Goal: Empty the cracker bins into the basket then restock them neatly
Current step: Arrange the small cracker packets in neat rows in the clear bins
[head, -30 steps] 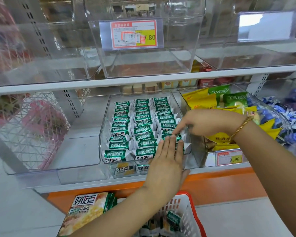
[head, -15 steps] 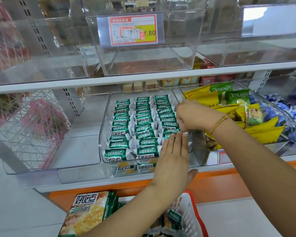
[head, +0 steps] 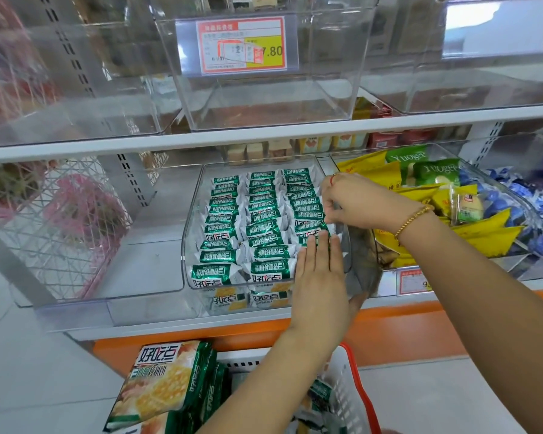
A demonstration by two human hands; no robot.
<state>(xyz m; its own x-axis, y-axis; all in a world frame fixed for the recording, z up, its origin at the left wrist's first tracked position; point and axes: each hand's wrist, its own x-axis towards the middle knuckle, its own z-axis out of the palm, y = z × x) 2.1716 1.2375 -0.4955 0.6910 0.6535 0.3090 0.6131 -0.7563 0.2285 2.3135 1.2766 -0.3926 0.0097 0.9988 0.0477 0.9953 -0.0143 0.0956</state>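
While my left hand point(head: 318, 270) lies flat, fingers straight and together, pressing on the front end of the right-hand row in the bin point(head: 189, 245), my right hand point(head: 355, 202) is curled over the same row a little further back. Its fingertips pinch a packet point(head: 309, 226) close to the bin's right wall, and a gold bracelet point(head: 413, 217) sits on that wrist. The bin is clear plastic and stands on the lower shelf point(head: 176, 327). Inside it the green and white packets point(head: 257, 214) run in three rows from front to back, overlapping like tiles, with their print upside down to me. Through the bin's front wall I can see more of them lying underneath. Just below and in front of the bin, under my left forearm, is the basket point(head: 347, 389), white with a red rim. It holds a big cracker bag point(head: 160, 380) at its left end and some small green packets deeper in; I cannot tell how many. Just right of the bin a second clear bin point(head: 527, 214) holds yellow and green bags. Above the bin, a clear bin on the upper shelf carries a red and yellow price tag point(head: 242, 45). Left of the bin, pink wire mesh point(head: 76, 220) shows through another clear wall.
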